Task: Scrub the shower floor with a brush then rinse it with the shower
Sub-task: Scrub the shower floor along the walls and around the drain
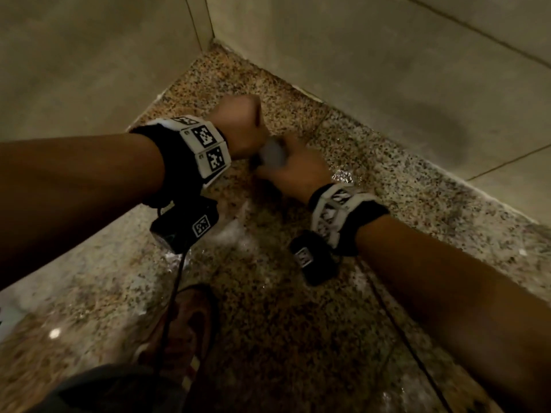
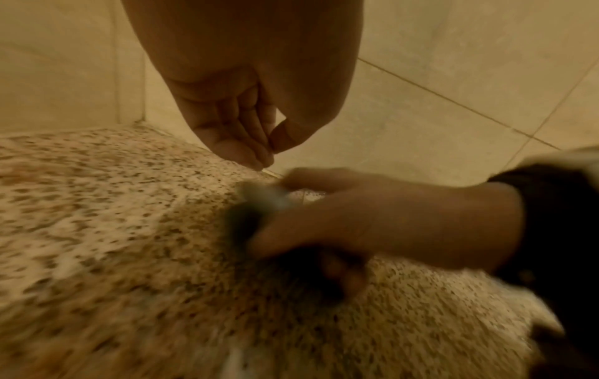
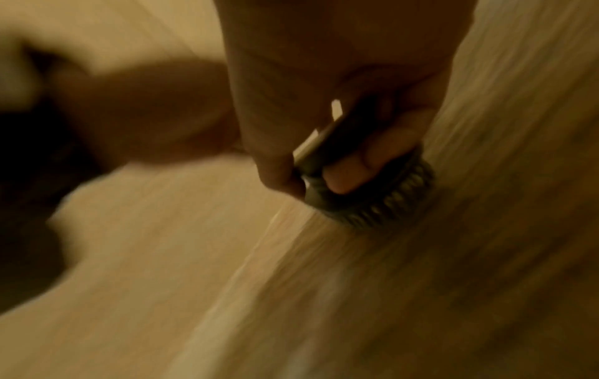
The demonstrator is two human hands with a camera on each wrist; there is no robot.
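The brush [image 3: 366, 189] is gripped in the right hand [image 1: 301, 171], bristles pressed on the wet shower floor [image 1: 387, 180] (near the corner). The left hand [image 2: 246, 112] is loosely curled, holding nothing.

No words, brand names or numbers could be read anywhere in the three views. The only signs were black-and-white square coded markers: on the band at the left wrist [image 1: 205, 147], on the black camera box under it [image 1: 186, 226], and, blurred, on the band at the right wrist [image 1: 334, 213] and its box [image 1: 313, 257]. None carried legible characters.
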